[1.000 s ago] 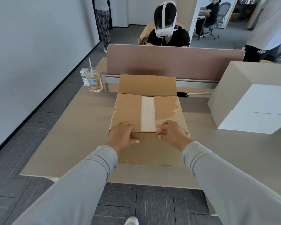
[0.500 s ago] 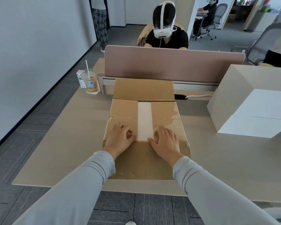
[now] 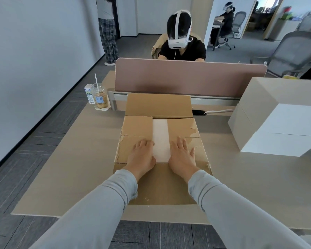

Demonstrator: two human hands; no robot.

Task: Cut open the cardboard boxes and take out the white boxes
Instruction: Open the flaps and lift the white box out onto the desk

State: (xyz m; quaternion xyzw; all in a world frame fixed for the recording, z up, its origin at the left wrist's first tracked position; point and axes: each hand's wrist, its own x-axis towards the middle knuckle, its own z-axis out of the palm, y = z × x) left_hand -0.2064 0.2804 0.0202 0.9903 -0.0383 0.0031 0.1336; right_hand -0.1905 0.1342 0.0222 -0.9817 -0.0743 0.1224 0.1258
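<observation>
Our fingers [image 3: 180,143] lie spread and nearly flat, gripping nothing. The right hand [image 3: 182,158] presses palm-down on the right inner flap [image 3: 184,126]. The left hand [image 3: 142,156] rests on the left inner flap [image 3: 136,126], its fingertips a little bent at the flap's inner edge; whether they have hooked under it we cannot tell.

Between our two sets of fingertips runs a strip of the white box [image 3: 161,139], showing through the gap where the flaps do not meet. It sits inside the cardboard box [image 3: 196,151], beneath our palms. Beyond our fingertips the far flap [image 3: 158,105] stands open, and below our wrists the near flap [image 3: 162,187] lies folded towards us.

We judge the step in hand to be opening the inner flaps. To do it well we should draw our fingertips inward to the gap, curl them under both edges, and swing the flaps apart rather than press down. Then we can reach along the white box's sides, since it looks a snug fit.

Well out to the right of our right fingers a stack of white boxes [image 3: 285,126] stands on the desk [image 3: 70,168]. Far beyond our left fingertips sits a drink cup [image 3: 100,97].
</observation>
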